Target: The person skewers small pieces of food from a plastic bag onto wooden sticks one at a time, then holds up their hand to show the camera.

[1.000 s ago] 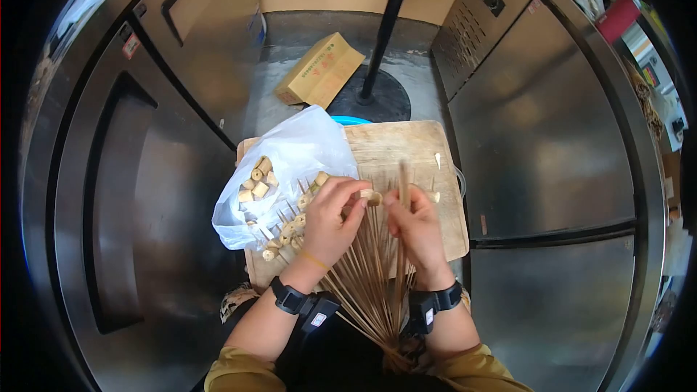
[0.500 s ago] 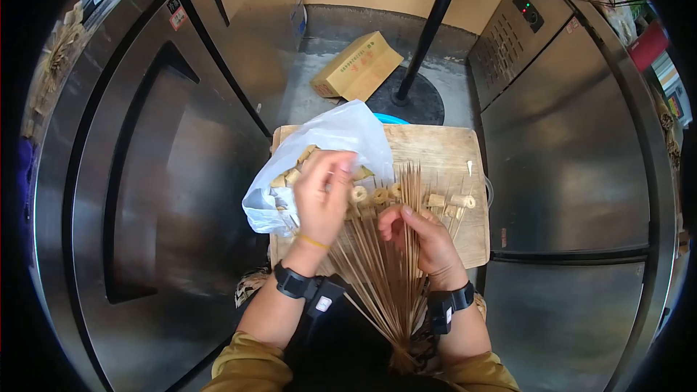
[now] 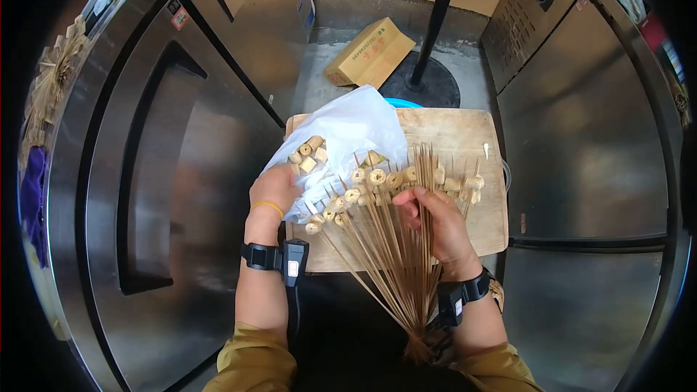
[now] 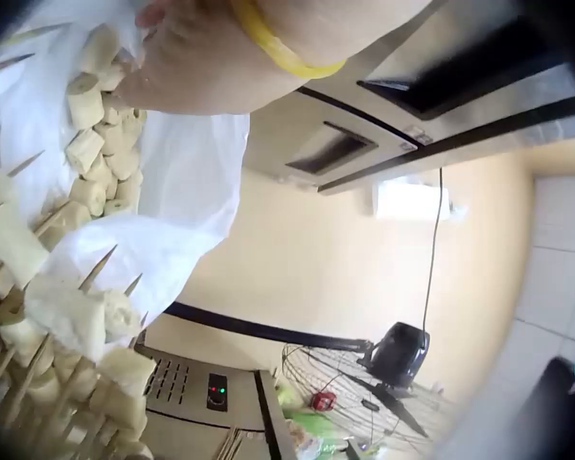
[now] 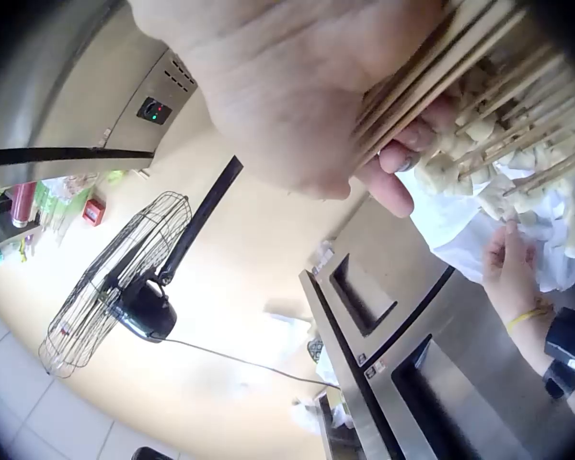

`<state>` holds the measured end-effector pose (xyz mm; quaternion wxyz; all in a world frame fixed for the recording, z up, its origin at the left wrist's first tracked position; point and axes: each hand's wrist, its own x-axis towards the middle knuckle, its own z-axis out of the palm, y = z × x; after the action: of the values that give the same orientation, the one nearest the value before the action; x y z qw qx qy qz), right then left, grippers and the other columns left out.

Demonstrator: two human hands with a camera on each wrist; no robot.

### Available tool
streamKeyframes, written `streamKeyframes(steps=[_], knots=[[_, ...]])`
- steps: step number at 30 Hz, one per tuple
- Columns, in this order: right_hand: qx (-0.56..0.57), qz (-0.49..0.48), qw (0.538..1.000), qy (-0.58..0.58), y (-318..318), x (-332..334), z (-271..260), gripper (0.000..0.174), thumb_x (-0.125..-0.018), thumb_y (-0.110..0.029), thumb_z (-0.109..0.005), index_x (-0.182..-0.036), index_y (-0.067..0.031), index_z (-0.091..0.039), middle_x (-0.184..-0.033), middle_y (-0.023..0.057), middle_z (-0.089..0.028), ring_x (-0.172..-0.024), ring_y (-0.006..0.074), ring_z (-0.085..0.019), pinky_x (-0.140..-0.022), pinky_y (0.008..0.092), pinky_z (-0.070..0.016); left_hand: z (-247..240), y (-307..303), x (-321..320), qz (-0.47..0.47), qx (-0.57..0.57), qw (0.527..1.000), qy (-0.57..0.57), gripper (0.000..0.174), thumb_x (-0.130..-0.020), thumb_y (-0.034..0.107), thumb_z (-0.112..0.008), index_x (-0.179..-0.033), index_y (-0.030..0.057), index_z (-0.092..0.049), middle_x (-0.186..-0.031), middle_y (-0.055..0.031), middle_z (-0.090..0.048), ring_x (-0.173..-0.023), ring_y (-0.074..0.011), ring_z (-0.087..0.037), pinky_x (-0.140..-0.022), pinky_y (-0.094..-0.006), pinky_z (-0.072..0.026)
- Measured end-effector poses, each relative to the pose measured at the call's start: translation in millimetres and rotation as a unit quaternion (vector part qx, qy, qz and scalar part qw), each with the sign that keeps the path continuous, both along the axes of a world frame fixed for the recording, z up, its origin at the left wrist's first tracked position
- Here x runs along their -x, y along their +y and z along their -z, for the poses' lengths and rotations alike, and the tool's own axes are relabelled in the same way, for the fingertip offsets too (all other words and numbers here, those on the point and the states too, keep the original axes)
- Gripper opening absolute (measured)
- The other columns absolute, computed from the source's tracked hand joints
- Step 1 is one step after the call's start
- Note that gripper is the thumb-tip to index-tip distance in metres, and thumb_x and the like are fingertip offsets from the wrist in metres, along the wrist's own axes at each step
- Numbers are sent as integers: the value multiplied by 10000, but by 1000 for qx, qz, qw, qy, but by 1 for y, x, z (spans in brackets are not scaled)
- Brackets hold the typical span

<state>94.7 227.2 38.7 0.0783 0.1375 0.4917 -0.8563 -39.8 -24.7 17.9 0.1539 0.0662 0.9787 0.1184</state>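
Observation:
My right hand [image 3: 435,219] grips a fanned bundle of bamboo skewers [image 3: 388,254] over a wooden cutting board [image 3: 465,134]. Pale cylinder pieces [image 3: 376,176] are threaded on the skewer tips. My left hand [image 3: 272,190], with a yellow band on the wrist, sits at the left edge of a white plastic bag [image 3: 359,127] holding loose pieces [image 3: 306,154]. Its fingertips lie among the bag folds, so I cannot see whether they pinch anything. In the left wrist view the hand [image 4: 220,57] hovers by the loose pieces [image 4: 101,163]. In the right wrist view the skewers [image 5: 441,67] cross my palm [image 5: 297,96].
Stainless steel cabinets flank the board on the left [image 3: 145,174] and right [image 3: 581,138]. A cardboard box [image 3: 372,51] lies on the floor behind, beside a black pole [image 3: 439,7] on a round base [image 3: 428,87]. A fan [image 5: 125,278] stands on the pole.
My left hand has left the skewer tips and moved left and down to the bag's edge. My right hand keeps the skewer bundle, now tilted more to the left.

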Motion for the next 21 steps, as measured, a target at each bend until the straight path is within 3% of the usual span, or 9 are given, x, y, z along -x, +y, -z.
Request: streamKeyframes(steps=[4, 8, 15, 21], knots=[[18, -8, 1000, -1, -2, 1, 2, 283, -964, -240, -448, -959, -18, -624, -689, -38, -451, -588, 71, -371, -553, 197, -311, 2, 2, -9, 32, 55, 998, -18, 214, -725, 243, -687, -872, 100, -624, -958, -107, -642, -927, -291, -607, -781, -399, -483], [38, 19, 999, 4, -3, 1, 5, 147, -928, -220, -556, -961, -79, -581, -703, -62, -492, -610, 12, -425, -543, 152, -342, 17, -10, -8, 69, 65, 995, -22, 211, -714, 259, -706, -857, 113, -656, -922, -99, -653, -902, -284, -614, -767, -394, -489], [41, 58, 997, 2, 1, -1, 9, 102, -897, -174, -603, -934, -81, -583, -714, -36, -548, -591, 45, -480, -533, 183, -391, 27, -20, 1, 100, -7, 993, -61, 158, -700, 222, -717, -794, 101, -680, -831, -95, -666, -815, -255, -633, -711, -357, -499], [48, 74, 996, -26, -4, 0, -9, 82, -872, -140, -638, -916, -78, -609, -797, -63, -598, -695, 8, -517, -618, 162, -419, 24, -18, 0, 91, -68, 993, 7, 143, -685, 171, -716, -754, 69, -645, -776, -95, -650, -758, -266, -620, -682, -365, -491]])
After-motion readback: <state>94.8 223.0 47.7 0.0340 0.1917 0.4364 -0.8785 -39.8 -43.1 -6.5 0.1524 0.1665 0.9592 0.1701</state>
